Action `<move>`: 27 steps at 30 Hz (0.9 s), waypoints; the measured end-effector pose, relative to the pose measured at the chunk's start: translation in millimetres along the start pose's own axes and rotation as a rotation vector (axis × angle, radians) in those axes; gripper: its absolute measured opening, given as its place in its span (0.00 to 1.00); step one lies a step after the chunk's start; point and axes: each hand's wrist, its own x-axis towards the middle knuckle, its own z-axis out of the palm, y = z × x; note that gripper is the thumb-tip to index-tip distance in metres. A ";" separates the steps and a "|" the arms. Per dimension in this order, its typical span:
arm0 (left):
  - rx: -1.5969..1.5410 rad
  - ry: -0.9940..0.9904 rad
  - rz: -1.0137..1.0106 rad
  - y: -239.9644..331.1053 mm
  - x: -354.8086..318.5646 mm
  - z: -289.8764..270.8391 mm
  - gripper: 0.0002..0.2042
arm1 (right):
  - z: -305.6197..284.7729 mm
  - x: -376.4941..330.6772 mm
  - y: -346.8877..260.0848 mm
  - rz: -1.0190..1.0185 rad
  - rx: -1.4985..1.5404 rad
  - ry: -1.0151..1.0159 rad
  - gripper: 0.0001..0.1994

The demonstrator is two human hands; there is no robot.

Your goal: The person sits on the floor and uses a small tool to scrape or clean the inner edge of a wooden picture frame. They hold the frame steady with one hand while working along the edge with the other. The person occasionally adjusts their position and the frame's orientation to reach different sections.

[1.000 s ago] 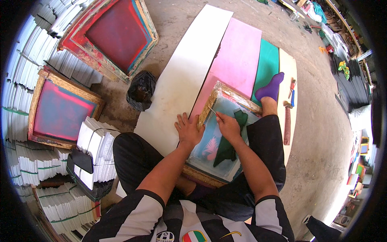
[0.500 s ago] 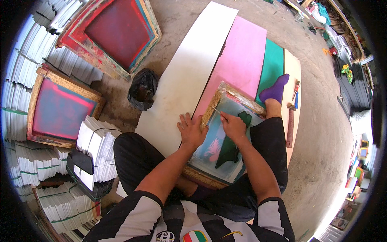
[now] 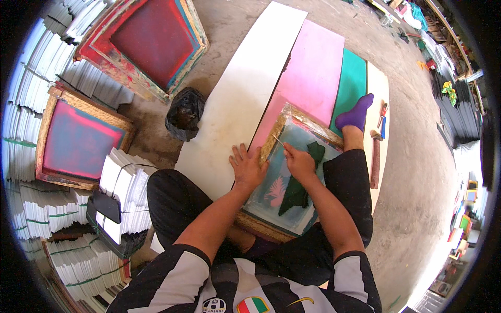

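Dusty floor spreads around a row of long sheets, white, pink, green and cream, laid side by side. On the left, tall stacks of paper line the edge of the view, with two wood-framed screens and a tied bundle in front of them; a black plastic bag sits beside the white sheet. Between the person's bent legs lies a wooden frame with pale blue mesh bearing a pink leaf shape, its far end over the pink sheet. Left hand is flat with fingers spread, its thumb side against the frame's left rail. Right hand pinches a thin tool, whose tip points toward that same rail; whether it touches is too small to tell. Crumpled dark green cloth rests on the mesh beneath the right wrist. A hammer and a red-handled screwdriver lie on the cream sheet, near a purple-socked foot.
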 end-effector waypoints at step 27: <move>0.012 0.018 0.013 9.2 0.8 -1.7 0.34 | 29.0 22.8 45.8 -0.072 0.260 0.075 0.25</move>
